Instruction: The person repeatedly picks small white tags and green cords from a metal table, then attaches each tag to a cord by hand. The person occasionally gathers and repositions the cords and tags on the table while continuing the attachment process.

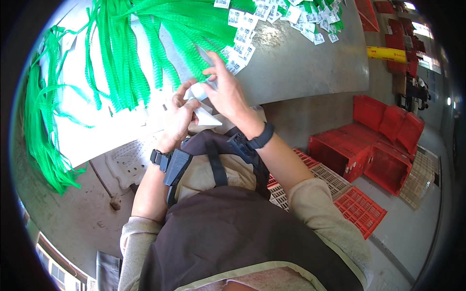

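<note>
Close in front of my body, my left hand (182, 115) grips folded white paper (208, 117) between thumb and fingers, and a pointed corner sticks out to the right. My right hand (227, 94) is right beside it, with its thumb close to another white piece (195, 91) by the left fingertips. A thin grey blade-like thing (204, 55) juts up from the right fingers; its lower part is hidden. Beyond the hands, green mesh net strips (189, 51) lie across the metal table (310, 65). White printed tags (242, 36) sit at their right ends.
More green net (46, 131) hangs over the table's left edge. Red plastic crates (335, 150) are stacked on the floor at right, with red and pale slatted crates (359, 208) nearer me. A perforated white stool (127, 162) stands beneath the table edge.
</note>
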`<state>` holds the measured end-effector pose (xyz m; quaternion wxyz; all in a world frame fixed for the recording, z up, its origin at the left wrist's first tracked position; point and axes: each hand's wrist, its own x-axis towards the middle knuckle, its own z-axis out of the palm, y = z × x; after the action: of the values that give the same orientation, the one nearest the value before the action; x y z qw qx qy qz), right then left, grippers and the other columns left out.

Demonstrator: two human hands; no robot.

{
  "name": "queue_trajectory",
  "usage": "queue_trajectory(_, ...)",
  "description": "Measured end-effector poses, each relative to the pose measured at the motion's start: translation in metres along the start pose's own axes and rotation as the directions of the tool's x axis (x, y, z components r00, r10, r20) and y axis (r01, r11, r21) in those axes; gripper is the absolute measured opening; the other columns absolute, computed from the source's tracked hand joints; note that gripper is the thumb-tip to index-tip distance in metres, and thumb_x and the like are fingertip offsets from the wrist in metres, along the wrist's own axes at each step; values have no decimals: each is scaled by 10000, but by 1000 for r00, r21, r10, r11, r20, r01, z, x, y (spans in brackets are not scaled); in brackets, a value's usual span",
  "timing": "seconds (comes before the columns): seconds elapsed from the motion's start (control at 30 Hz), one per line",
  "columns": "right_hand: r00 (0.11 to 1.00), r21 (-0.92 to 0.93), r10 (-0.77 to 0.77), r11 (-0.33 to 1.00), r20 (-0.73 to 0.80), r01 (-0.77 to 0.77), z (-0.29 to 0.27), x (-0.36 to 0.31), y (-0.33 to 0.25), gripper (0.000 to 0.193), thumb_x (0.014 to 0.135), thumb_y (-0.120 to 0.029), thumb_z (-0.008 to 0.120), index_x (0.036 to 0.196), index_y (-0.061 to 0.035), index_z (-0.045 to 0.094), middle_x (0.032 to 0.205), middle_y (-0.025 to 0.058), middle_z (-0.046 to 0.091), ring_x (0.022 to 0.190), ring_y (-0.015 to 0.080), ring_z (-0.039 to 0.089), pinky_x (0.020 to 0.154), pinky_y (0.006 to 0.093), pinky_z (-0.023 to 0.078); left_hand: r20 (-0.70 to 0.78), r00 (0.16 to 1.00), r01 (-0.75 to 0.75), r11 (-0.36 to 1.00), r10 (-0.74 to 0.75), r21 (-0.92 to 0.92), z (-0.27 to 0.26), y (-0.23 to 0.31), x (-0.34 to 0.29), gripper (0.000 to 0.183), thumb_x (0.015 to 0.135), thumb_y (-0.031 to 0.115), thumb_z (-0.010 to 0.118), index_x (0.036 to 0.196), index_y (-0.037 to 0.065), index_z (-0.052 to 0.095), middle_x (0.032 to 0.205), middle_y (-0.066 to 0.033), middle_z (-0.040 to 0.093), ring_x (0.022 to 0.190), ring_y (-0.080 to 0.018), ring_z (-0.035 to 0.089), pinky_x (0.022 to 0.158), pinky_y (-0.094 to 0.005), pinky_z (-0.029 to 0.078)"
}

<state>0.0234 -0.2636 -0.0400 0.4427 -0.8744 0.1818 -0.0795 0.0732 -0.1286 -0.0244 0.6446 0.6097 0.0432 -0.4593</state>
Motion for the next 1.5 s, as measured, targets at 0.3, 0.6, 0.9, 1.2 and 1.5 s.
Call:
queue_trajectory(0.3, 996, 99, 89, 991, -2, -88, -22, 26, -11, 616, 748, 13, 630, 1297, -62, 361, 823, 73, 639, 692, 137, 556, 678, 292, 476, 5, 997, -72, 997, 72, 5, -1, 8, -6, 575, 762, 20, 449, 1329, 114, 459, 573, 56, 449, 458, -29, 371, 424, -177, 314)
queue_trajectory(0.6, 991, -508, -116, 851, 67, 134, -48, 55, 8, 611, 756, -28, 631, 1306, -134, 388, 894, 115, 626, 766, 284, 628, 674, 360, 499, 158, 987, -59, 947, 8, 317, 16, -8, 10, 557, 768, 64, 479, 1323, 39, 429, 583, -66, 554, 438, -111, 520, 501, -275, 461)
queue_trajectory(0.9, 956, 293, 73, 943, 283, -159, -44, 23, 23, 123, 830, -84, 615, 896, 20, 619, 872, 69, 656, 826, 114, 605, 717, 276, 482, 149, 989, -42, 956, -2, 292, 3, -24, 0, 598, 763, 32, 462, 1353, 6, 371, 615, -45, 544, 433, -96, 496, 447, -240, 433)
queue_trajectory(1.2, 958, 302, 223, 914, 183, -270, -19, 18, 18, 105, 866, -42, 573, 945, 1, 518, 1071, 125, 602, 911, 149, 580, 772, 272, 478, 212, 977, -79, 935, 4, 347, 8, -23, -4, 696, 748, 42, 489, 1410, 25, 274, 510, -25, 504, 416, -119, 499, 455, -276, 436)
queue_trajectory(1.5, 972, -101, 50, 995, 230, -28, -35, 23, 38, 107, 767, -63, 622, 778, 27, 564, 1222, 206, 479, 1013, 246, 577, 863, 342, 474, 207, 978, -90, 904, 1, 418, 4, -23, -10, 709, 738, 50, 505, 1388, -62, 243, 528, -70, 547, 430, -158, 531, 495, -309, 458)
